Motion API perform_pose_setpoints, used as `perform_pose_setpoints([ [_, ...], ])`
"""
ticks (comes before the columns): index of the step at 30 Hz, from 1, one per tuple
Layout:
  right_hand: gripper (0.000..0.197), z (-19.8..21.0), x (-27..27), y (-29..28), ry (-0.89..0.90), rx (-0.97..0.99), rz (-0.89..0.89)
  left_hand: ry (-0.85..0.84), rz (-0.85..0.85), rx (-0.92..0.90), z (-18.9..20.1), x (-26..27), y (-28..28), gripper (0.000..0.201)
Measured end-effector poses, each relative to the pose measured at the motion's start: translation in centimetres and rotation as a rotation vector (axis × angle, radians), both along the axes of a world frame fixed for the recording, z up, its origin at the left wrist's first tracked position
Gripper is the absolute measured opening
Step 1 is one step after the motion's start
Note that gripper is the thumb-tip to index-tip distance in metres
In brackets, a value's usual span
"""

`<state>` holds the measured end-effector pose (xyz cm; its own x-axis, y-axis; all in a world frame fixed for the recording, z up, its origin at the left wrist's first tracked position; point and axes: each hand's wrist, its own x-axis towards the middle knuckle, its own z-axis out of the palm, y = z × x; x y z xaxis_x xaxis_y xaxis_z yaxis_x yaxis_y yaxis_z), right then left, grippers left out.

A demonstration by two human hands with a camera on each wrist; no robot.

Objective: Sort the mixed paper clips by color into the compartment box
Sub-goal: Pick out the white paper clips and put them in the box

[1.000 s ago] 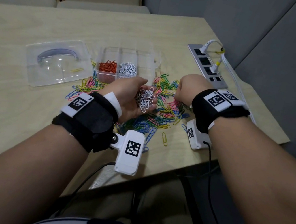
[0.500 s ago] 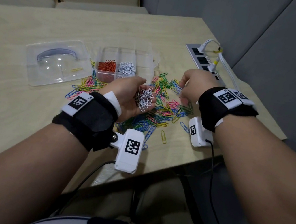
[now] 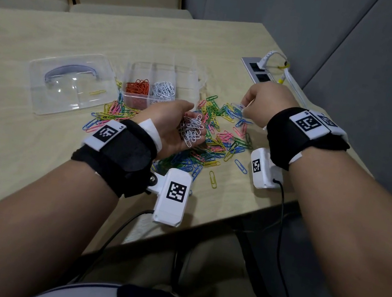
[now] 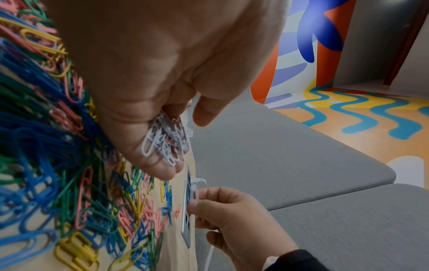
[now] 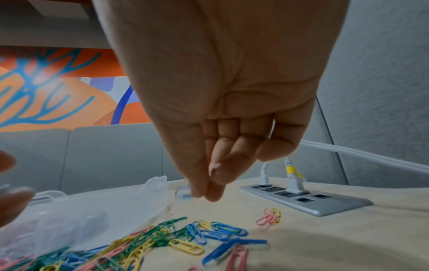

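Meanwhile, left hand [image 3: 167, 126] cups white clips [image 3: 192, 130] (right hand [image 3: 264, 102] pinching one).

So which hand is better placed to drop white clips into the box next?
Left. The left hand cups a bunch of white clips beside the compartment box; the right hand pinches just one.

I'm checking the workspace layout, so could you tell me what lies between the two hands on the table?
In the head view, loose mixed clips cover the table between the left hand, cupping white clips, and the right hand.
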<state>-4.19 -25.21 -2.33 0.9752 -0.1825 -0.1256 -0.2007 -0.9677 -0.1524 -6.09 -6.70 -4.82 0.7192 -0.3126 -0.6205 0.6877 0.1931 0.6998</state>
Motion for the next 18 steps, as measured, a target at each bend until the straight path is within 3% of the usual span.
perform_pose_setpoints([
  [6, 0.021, 0.1, -0.3, -0.1, -0.007, 0.037, 0.006, -0.003, -0.006, 0.001, -0.1, 0.1, 0.0, 0.031],
  [12, 0.015, 0.1, -0.3, 0.4, -0.033, 0.038, 0.024, 0.002, -0.008, 0.004, -0.1, 0.2, 0.0, 0.030],
  [18, 0.009, 0.6, -1.0, 1.9, -0.020, 0.367, 0.115, -0.026, -0.014, 0.033, -0.4, -0.1, -0.3, 0.020],
])
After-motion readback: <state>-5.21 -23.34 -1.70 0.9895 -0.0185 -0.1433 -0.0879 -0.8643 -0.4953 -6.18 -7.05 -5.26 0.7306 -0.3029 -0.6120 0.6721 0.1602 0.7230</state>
